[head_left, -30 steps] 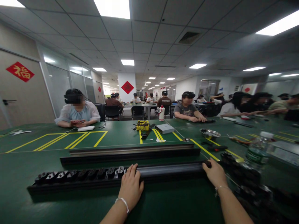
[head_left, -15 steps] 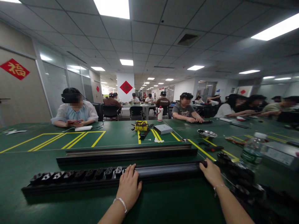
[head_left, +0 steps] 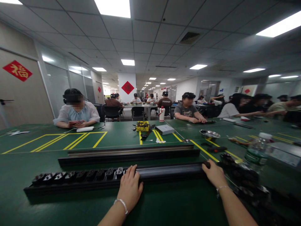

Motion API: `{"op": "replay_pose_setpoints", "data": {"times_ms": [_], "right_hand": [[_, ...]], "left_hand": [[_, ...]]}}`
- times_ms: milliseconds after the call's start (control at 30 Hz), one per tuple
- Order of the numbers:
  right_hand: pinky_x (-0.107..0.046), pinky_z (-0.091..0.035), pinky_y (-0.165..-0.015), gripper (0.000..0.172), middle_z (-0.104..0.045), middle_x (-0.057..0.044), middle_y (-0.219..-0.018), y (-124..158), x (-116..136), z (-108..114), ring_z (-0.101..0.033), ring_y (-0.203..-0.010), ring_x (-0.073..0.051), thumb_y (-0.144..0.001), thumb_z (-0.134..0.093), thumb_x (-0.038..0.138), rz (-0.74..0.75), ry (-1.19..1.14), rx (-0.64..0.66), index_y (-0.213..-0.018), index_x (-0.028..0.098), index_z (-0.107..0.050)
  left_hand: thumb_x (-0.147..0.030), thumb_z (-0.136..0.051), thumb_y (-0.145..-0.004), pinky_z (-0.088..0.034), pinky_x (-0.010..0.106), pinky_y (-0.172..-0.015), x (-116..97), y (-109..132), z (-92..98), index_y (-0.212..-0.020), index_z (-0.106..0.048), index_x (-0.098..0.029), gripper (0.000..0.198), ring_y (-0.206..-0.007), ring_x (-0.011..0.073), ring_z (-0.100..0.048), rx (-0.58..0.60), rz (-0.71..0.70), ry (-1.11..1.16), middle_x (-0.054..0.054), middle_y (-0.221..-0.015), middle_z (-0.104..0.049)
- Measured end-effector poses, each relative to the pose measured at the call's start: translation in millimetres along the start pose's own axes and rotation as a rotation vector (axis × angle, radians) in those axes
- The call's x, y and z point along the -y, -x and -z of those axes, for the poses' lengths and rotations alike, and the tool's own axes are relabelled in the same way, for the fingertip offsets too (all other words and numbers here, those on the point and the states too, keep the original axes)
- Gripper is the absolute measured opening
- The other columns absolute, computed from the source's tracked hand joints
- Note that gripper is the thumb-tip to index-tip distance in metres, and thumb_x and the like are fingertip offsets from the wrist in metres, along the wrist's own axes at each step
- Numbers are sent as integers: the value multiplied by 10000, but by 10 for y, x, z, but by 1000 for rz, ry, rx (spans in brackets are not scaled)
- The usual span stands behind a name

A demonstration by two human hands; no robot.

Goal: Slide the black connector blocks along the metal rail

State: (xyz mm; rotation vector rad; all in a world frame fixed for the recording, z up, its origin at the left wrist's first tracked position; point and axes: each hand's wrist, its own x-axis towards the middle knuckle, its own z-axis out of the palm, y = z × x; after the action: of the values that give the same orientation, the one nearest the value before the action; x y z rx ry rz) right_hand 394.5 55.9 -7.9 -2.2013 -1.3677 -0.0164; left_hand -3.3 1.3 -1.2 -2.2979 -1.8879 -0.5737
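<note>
A long black power strip housing (head_left: 174,171) lies across the green table in front of me. A row of black and pale socket modules (head_left: 81,175) sits in its left part; the right part is a bare dark channel. My left hand (head_left: 130,182) is over the middle, just right of the last visible module, fingers bent across the housing and thumb on its near side. Whatever lies under that palm is hidden. At the right end, my right hand (head_left: 213,174) is closed round the tip, thumb on top. Behind it lies a second long black rail (head_left: 129,153).
Loose black parts (head_left: 242,179) and a water bottle (head_left: 257,152) stand on the right, near a metal bowl (head_left: 210,135). Further back are a grey box (head_left: 165,129) and a yellow object with cables (head_left: 142,126). Other people sit around the table.
Both hands keep their places on the housing. The whole view has shifted slightly, with objects appearing a little further right; nothing else has visibly moved.
</note>
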Motion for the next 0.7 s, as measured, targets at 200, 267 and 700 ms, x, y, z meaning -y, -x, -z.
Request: {"op": "replay_pose_setpoints", "data": {"times_ms": [200, 267, 700], "right_hand": [[-394, -375, -950, 558, -542, -158, -1221, 39, 63, 58, -475, -1119, -316, -765, -365, 444, -42, -25, 21, -1176, 95, -510], [-390, -375, -952, 558, -546, -157, -1213, 42, 70, 67, -476, -1120, -314, -766, -366, 443, -51, -27, 24, -1178, 95, -509], [-411, -405, -916, 525, -567, -166, -1179, 37, 85, 79, -492, -1106, -314, -771, -372, 431, -47, -23, 18, -1145, 102, -539]], "left_hand": [[-260, -433, -791, -300, 399, -1003, 7, 2, -21, -1001, -564, -213, 252, -1286, 226, -305, -16, -2, 10, 52, -1382, -403], [-252, -436, -787, -299, 401, -1004, 7, 2, -13, -995, -565, -213, 248, -1287, 226, -306, -11, 0, 11, 53, -1384, -401], [-257, -428, -793, -291, 399, -1014, -11, 0, 29, -1001, -569, -205, 257, -1290, 228, -304, 5, 2, 16, 59, -1385, -402]]}}
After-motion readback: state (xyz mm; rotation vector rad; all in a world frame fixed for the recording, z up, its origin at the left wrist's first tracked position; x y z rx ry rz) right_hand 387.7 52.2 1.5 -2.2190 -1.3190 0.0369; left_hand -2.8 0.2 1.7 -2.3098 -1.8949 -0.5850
